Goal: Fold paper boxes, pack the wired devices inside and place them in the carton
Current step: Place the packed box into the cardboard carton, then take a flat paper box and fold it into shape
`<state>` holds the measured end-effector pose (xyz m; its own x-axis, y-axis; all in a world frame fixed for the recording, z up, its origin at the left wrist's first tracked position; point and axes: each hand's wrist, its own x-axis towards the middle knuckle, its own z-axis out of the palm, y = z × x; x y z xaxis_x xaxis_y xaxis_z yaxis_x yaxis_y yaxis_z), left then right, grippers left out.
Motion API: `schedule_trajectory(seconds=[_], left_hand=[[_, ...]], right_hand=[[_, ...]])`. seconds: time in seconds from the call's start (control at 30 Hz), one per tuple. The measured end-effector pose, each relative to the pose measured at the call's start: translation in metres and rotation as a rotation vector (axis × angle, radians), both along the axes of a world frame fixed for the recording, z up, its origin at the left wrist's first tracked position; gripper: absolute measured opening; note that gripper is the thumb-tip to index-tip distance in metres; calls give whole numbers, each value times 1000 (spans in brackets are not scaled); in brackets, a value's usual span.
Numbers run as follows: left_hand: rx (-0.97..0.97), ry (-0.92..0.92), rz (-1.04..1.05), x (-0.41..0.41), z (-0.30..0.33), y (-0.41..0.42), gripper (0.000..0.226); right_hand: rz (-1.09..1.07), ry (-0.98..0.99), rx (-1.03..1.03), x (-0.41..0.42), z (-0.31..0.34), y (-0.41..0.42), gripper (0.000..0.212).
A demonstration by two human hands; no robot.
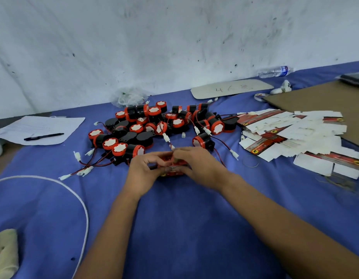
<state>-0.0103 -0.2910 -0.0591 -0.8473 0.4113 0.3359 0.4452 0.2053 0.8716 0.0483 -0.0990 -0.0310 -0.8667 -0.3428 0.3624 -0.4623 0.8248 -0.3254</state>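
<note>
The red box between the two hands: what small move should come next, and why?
Probably tuck the trailing wire in and close the flap: both hands, left and right, grip the red box, and a wire with a white plug seems to lead out of it.

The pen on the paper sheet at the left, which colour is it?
Black. The pen lies on the white paper sheet; the head view shows it.

The bench (174,228) wears a matt blue cloth. The devices (154,125) are glossy black and red plastic. The flat boxes (291,133) are printed card, the carton (315,97) is rough brown cardboard, the wall (154,37) dull and stained.
</note>
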Motion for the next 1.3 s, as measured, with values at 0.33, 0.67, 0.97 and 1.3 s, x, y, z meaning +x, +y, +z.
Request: schedule_trajectory(seconds=[0.33,0.67,0.97,1.3], left_hand=[[205,141,-586,91,116,251,19],[-241,392,-907,267,120,490,9],[-514,599,-877,280,119,487,24],[-73,341,-815,268,109,465,19]], right_hand=[[-689,169,-117,187,128,188,10],[-1500,-326,-152,377,129,318,24],[-1393,-643,-113,360,104,324,15],[-1521,-364,-136,345,113,301,15]])
